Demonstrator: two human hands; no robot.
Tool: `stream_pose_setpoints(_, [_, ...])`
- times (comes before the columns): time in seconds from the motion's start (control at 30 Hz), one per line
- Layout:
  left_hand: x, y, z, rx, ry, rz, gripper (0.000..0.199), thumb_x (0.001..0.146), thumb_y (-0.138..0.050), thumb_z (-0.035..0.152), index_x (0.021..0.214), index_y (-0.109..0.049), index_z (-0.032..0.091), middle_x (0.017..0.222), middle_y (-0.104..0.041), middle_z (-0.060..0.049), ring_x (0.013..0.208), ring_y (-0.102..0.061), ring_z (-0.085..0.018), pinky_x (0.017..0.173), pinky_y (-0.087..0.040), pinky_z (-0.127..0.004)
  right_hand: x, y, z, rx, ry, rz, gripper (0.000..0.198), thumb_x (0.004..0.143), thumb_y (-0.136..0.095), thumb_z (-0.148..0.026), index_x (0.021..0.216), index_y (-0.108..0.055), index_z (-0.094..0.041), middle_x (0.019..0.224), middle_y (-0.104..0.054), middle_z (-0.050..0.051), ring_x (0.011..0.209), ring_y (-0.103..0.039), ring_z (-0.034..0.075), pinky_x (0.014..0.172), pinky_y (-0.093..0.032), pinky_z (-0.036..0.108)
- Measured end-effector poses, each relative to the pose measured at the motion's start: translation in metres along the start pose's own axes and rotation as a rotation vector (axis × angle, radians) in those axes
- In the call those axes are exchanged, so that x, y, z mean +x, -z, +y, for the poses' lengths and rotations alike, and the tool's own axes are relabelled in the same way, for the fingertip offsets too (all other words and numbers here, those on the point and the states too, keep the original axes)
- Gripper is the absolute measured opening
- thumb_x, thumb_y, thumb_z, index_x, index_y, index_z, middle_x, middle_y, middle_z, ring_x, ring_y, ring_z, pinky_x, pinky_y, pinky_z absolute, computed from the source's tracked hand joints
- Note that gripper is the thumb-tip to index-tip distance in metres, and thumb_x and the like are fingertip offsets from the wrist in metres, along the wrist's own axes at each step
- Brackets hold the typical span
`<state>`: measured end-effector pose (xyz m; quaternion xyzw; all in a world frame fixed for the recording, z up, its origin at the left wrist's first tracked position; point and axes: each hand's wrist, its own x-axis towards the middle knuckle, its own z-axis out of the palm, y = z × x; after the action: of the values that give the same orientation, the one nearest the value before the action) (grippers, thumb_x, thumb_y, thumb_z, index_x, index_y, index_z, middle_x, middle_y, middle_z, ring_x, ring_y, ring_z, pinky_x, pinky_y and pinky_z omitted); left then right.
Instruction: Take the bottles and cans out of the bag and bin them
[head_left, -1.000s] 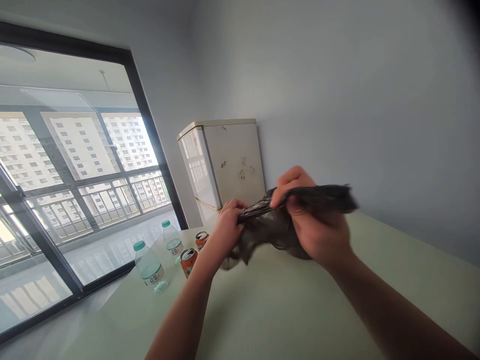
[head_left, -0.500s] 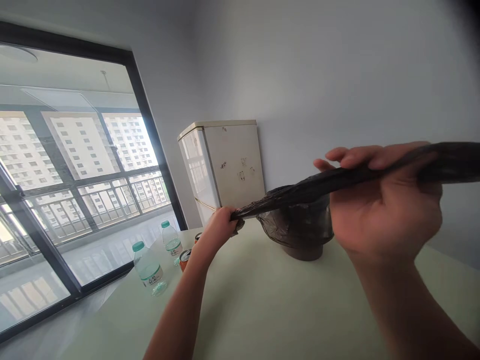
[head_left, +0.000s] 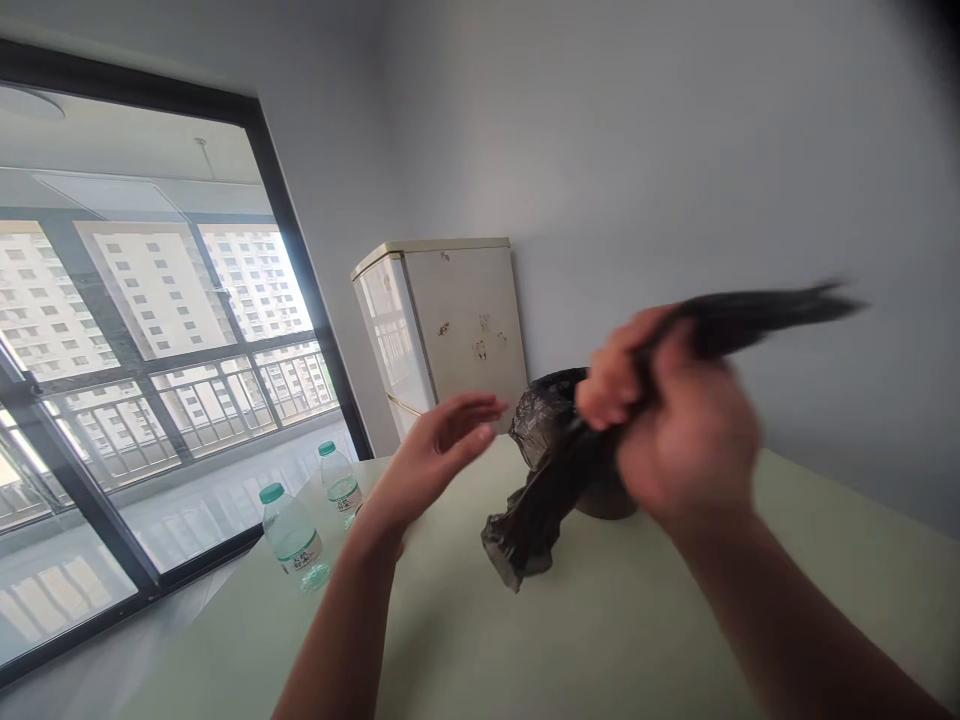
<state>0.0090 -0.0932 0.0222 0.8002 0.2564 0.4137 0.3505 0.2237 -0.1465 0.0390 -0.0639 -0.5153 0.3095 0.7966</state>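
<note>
Right hand point(head_left: 675, 430) is fisted tight around the crumpled black plastic bag point(head_left: 551, 480), up above the pale green tabletop point(head_left: 600, 640). The bag's long axis runs diagonally: its blurred upper tail streams up and right of the fist, its lower end hangs down-left, close over the tabletop. Left hand point(head_left: 435, 455) is spread flat, fingers straight, palm facing the bag, holding nothing, just left of it.
</note>
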Motion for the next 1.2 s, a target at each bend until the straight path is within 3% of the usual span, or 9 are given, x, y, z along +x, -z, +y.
stream_pose_setpoints(0.17, [-0.007, -0.03, 0.003, -0.195, -0.018, -0.205, 0.044, 0.085, -0.081, 0.042, 0.116, -0.063, 0.018, 0.118, -0.07, -0.011, 0.113, -0.066, -0.027, 0.096, -0.054, -0.038, -0.024, -0.016, 0.039, -0.096, -0.25, -0.277, 0.017, 0.102, -0.057, -0.043, 0.101, -0.06, -0.026, 0.076, -0.052, -0.001, 0.073, -0.053, 0.016, 0.074, -0.052, 0.034])
stream_pose_setpoints(0.27, [-0.004, -0.039, -0.006, -0.208, 0.063, -0.27, 0.026, 0.093, -0.071, 0.041, 0.096, -0.061, 0.017, 0.085, -0.071, -0.005, 0.09, -0.07, -0.021, 0.086, -0.055, -0.036, -0.027, -0.017, 0.038, -0.09, -0.334, -0.363, 0.025, 0.102, -0.055, -0.047, 0.093, -0.059, -0.024, 0.074, -0.054, 0.0, 0.067, -0.056, 0.017, 0.061, -0.05, 0.032])
stream_pose_setpoints(0.37, [-0.001, -0.037, -0.009, -0.309, 0.131, -0.448, 0.027, 0.1, -0.06, 0.042, 0.087, -0.057, 0.018, 0.054, -0.048, 0.007, 0.053, -0.057, -0.012, 0.072, -0.055, -0.034, -0.02, -0.014, 0.024, 0.064, -0.393, -0.372, 0.026, 0.101, -0.055, -0.049, 0.091, -0.055, -0.026, 0.067, -0.045, -0.004, 0.05, -0.048, 0.013, 0.044, -0.039, 0.029])
stream_pose_setpoints(0.53, [0.002, -0.021, -0.006, -0.286, 0.212, -0.606, 0.033, 0.103, -0.054, 0.048, 0.097, -0.058, 0.016, 0.056, -0.031, 0.011, 0.047, -0.029, -0.006, 0.05, -0.035, -0.023, 0.007, 0.013, -0.002, 0.03, -0.129, -0.18, 0.022, 0.096, -0.063, -0.045, 0.086, -0.057, -0.027, 0.059, -0.03, -0.007, 0.041, -0.023, 0.009, 0.039, -0.025, 0.028])
stream_pose_setpoints(0.7, [0.006, -0.016, -0.012, -0.321, 0.205, -0.537, 0.037, 0.102, -0.054, 0.051, 0.087, -0.05, 0.018, 0.06, -0.028, 0.01, 0.048, -0.025, -0.005, 0.045, -0.023, -0.021, 0.03, 0.041, -0.012, -0.031, 0.129, 0.035, 0.017, 0.103, -0.053, -0.043, 0.099, -0.065, -0.032, 0.075, -0.05, 0.0, 0.059, -0.047, 0.015, 0.054, -0.046, 0.033])
stream_pose_setpoints(0.87, [0.007, -0.021, -0.014, -0.453, 0.179, -0.393, 0.039, 0.102, -0.054, 0.05, 0.08, -0.044, 0.02, 0.06, -0.028, 0.01, 0.045, -0.025, -0.003, 0.044, -0.021, -0.02, 0.018, 0.024, 0.008, -0.174, -0.059, -0.166, 0.026, 0.095, -0.067, -0.044, 0.118, -0.065, -0.031, 0.126, -0.063, 0.005, 0.113, -0.062, 0.023, 0.091, -0.055, 0.041])
stream_pose_setpoints(1.0, [0.002, -0.023, -0.007, -0.468, 0.225, -0.435, 0.036, 0.103, -0.053, 0.047, 0.082, -0.046, 0.019, 0.059, -0.031, 0.01, 0.044, -0.026, -0.003, 0.044, -0.022, -0.019, -0.002, 0.004, 0.03, -0.244, -0.239, -0.272, 0.024, 0.097, -0.066, -0.039, 0.116, -0.065, -0.025, 0.114, -0.071, 0.007, 0.108, -0.067, 0.022, 0.093, -0.056, 0.041])
stream_pose_setpoints(1.1, [0.0, -0.024, -0.003, -0.495, 0.289, -0.484, 0.033, 0.102, -0.055, 0.046, 0.085, -0.049, 0.018, 0.059, -0.034, 0.009, 0.044, -0.03, -0.003, 0.043, -0.024, -0.019, -0.005, 0.004, 0.036, -0.373, -0.11, -0.199, 0.021, 0.103, -0.055, -0.039, 0.115, -0.065, -0.025, 0.097, -0.072, 0.005, 0.093, -0.069, 0.021, 0.089, -0.057, 0.042])
stream_pose_setpoints(1.2, [0.0, -0.026, 0.002, -0.5, 0.329, -0.435, 0.042, 0.098, -0.056, 0.057, 0.089, -0.056, 0.016, 0.058, -0.039, 0.007, 0.042, -0.033, -0.005, 0.041, -0.027, -0.02, 0.0, 0.016, 0.037, -0.699, 0.228, -0.258, 0.02, 0.103, -0.051, -0.03, 0.113, -0.068, -0.027, 0.101, -0.071, 0.006, 0.095, -0.067, 0.023, 0.089, -0.054, 0.043])
